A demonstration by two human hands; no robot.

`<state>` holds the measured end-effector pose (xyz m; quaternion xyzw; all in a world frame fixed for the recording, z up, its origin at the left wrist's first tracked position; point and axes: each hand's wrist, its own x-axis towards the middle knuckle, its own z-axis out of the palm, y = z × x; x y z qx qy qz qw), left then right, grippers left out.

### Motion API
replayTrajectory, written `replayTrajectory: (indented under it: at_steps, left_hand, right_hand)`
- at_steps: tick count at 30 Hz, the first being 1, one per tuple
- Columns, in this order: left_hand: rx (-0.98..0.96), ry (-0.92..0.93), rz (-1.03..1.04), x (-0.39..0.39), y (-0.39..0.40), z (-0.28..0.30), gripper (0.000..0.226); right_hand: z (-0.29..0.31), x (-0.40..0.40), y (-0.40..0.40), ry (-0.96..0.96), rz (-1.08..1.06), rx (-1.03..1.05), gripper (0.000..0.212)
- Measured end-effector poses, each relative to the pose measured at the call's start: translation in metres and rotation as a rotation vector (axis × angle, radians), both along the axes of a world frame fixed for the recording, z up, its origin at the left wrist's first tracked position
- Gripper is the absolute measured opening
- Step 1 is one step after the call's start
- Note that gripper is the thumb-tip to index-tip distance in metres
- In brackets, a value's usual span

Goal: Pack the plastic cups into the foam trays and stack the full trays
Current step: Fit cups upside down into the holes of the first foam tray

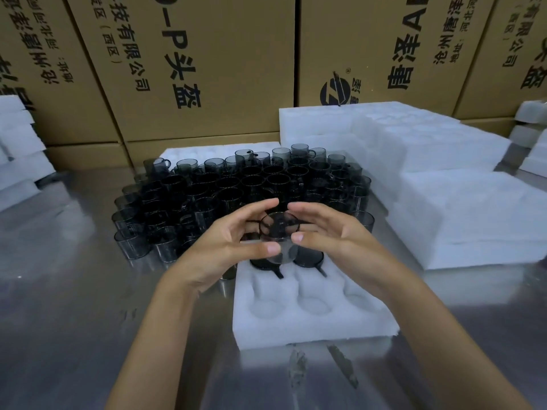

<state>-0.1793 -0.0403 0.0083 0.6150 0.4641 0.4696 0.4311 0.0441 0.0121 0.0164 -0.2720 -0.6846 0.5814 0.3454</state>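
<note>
I have one smoky plastic cup (278, 232) pinched between both hands, the left hand (228, 244) closing on it with thumb below and fingers over the top, the right hand (331, 232) meeting it from the other side in the same way. The cup lies on its side, its mouth or base turned toward me; I cannot tell which. It hangs just above the far row of the foam tray (310, 315) beneath my wrists.

I judge this to be the packing step, early in this tray: two seated cups (307, 258) show directly under my fingers, handles pointing toward me, while the nearer pockets below my palms are bare. The next move calls for turning the cup to match its neighbours and pressing it into a free pocket, handle lined up with the handle slot.

Beyond my fingertips stands the supply of loose cups (242, 187), crowded together on the steel table (74, 321). To the right of my right hand lie stacked foam trays (461, 220).

The cardboard cartons (189, 54) behind are printed sideways in Chinese: I read "头盔", "有限公司", "(西区)" and "沧州", plus large Latin letters "P" and "AH" and a round black logo.
</note>
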Motion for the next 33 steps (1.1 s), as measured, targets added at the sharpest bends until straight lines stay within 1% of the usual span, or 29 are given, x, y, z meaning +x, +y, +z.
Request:
replayTrajectory:
  at_steps: [3,6,10,14,17,20,22,24,27,30,33]
  left_hand:
    - [-0.058,0.173,0.078,0.008,-0.007,-0.003,0.082]
    - [-0.066,0.199,0.162,0.010,-0.022,-0.009,0.082]
    - [-0.031,0.243,0.240,0.007,-0.044,-0.014,0.083]
    - [-0.028,0.319,0.228,0.007,-0.060,-0.023,0.081]
    - [-0.043,0.331,0.261,0.002,-0.065,-0.025,0.080]
    - [-0.013,0.370,0.279,0.003,-0.066,-0.028,0.075]
    - [0.002,0.394,0.271,0.007,-0.067,-0.028,0.075]
    - [-0.004,0.370,0.256,0.007,-0.068,-0.029,0.069]
    - [-0.004,0.278,0.228,0.005,-0.065,-0.028,0.041]
    - [-0.010,0.273,0.204,0.003,-0.065,-0.026,0.037]
    - [-0.002,0.299,0.223,0.003,-0.066,-0.027,0.034]
  right_hand:
    - [0.002,0.000,-0.004,-0.052,0.142,0.027,0.042]
    - [-0.001,-0.002,-0.009,-0.109,0.195,0.059,0.037]
    - [-0.007,-0.004,-0.016,-0.105,0.237,0.074,0.037]
    - [-0.015,-0.006,-0.024,-0.131,0.266,0.081,0.040]
    - [-0.020,-0.010,-0.028,-0.168,0.246,0.140,0.040]
    - [-0.020,-0.010,-0.026,-0.187,0.255,0.145,0.037]
    - [-0.020,-0.006,-0.025,-0.207,0.264,0.129,0.032]
    - [-0.018,-0.002,-0.024,-0.263,0.253,0.151,0.027]
    - [-0.014,0.001,-0.022,-0.349,0.203,0.278,0.025]
    - [-0.016,0.000,-0.024,-0.339,0.226,0.368,0.042]
    - [-0.022,0.002,-0.022,-0.430,0.179,0.434,0.043]
